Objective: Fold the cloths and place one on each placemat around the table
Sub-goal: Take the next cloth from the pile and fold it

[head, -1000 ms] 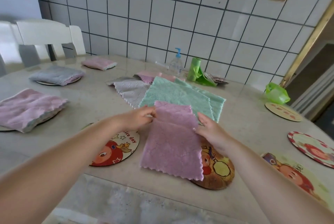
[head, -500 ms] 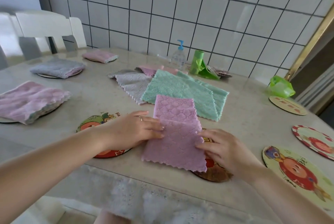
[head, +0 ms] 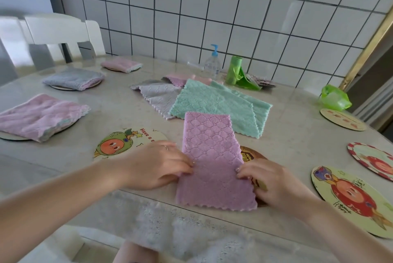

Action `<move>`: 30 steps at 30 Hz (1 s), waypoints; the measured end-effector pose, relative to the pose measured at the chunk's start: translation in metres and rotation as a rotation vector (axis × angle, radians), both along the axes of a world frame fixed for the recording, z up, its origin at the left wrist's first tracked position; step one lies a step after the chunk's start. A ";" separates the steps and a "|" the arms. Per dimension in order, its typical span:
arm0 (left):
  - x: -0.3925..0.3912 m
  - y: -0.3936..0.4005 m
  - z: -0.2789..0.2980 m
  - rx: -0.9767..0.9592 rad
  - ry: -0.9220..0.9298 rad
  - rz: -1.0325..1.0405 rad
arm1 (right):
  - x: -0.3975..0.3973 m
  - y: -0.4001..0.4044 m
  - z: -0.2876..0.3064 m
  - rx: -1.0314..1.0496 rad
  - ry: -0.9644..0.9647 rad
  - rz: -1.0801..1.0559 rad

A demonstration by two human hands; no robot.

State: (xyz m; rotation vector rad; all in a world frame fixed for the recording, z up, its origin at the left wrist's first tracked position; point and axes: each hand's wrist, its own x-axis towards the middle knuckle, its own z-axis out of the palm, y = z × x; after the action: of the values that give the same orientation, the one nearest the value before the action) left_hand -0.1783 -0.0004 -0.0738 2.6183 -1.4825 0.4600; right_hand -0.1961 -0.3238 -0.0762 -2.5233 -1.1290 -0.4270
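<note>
A pink cloth (head: 209, 154), folded into a long strip, lies at the table's near edge over a brown placemat (head: 252, 155). My left hand (head: 157, 166) pinches its left edge and my right hand (head: 270, 182) pinches its right edge, both at mid-length. Behind it lies a pile of unfolded cloths: a green one (head: 214, 103), a grey one (head: 158, 94) and pink ones (head: 177, 79). Folded cloths rest on three placemats at left: pink (head: 38, 116), grey (head: 73, 79) and pink (head: 121, 64). A bare placemat with an orange cartoon (head: 119, 143) sits beside my left hand.
Three bare round placemats lie at right (head: 353, 199), (head: 374, 160), (head: 342, 119). A pump bottle (head: 212, 64), a green bag roll (head: 235, 70) and a green plastic bag (head: 333, 98) stand near the tiled wall. A white chair (head: 61, 33) is at the far left.
Both hands slid back along the pink cloth's sides toward me, from its far end to mid-length. The view moved closer and slightly right.
</note>
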 end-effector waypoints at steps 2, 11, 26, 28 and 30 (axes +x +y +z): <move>-0.010 0.001 -0.006 -0.008 0.014 -0.018 | -0.004 -0.005 -0.006 0.033 -0.009 -0.026; -0.026 0.001 -0.014 -0.065 -0.068 -0.110 | -0.012 -0.004 -0.005 0.166 -0.004 -0.077; -0.030 0.007 -0.017 -0.225 0.022 -0.067 | -0.012 0.006 -0.003 0.343 0.289 -0.162; -0.030 0.006 -0.016 -0.216 0.012 -0.087 | -0.012 0.006 -0.003 0.230 0.237 -0.094; -0.028 0.004 -0.014 -0.183 -0.008 -0.102 | -0.013 0.003 -0.007 0.117 0.181 -0.045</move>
State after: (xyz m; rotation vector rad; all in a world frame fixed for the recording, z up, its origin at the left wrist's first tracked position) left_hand -0.2065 0.0035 -0.0880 2.3920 -1.4913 0.5666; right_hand -0.2091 -0.3205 -0.0832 -2.4332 -0.9529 -0.2613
